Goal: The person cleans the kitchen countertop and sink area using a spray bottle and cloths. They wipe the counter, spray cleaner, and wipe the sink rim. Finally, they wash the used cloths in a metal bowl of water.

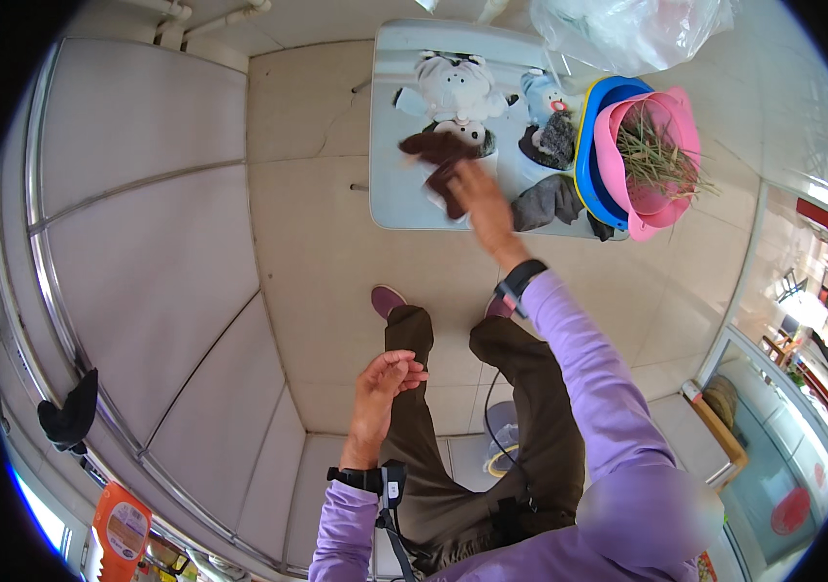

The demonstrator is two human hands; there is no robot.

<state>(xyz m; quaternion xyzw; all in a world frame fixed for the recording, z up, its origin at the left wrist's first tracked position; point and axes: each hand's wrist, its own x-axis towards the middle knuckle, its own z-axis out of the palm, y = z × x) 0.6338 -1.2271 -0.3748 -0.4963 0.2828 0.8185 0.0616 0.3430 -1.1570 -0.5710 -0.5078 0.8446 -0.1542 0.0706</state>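
My right hand [483, 204] reaches over a low, light-coloured table [403, 207], its fingers against a dark brown cloth piece [446, 193] that looks like a sock. Motion blur hides whether the fingers grip it. Just above lies another dark brown cloth piece [439, 148]. To the right of the hand are a crumpled grey cloth [548, 202] and a dark, speckled fuzzy cloth [558, 138]. White animal figures [461, 91] show on the tabletop; I cannot tell whether they are printed. My left hand [388, 389] is above my left leg, loosely curled, holding nothing.
At the table's right end, a pink basin [610, 145] with dry grass [650, 153] sits in a blue basin [588, 178]. A clear plastic bag [628, 33] is behind them. Cabinet panels [159, 240] run along the left. A black cloth [70, 415] hangs on the rail.
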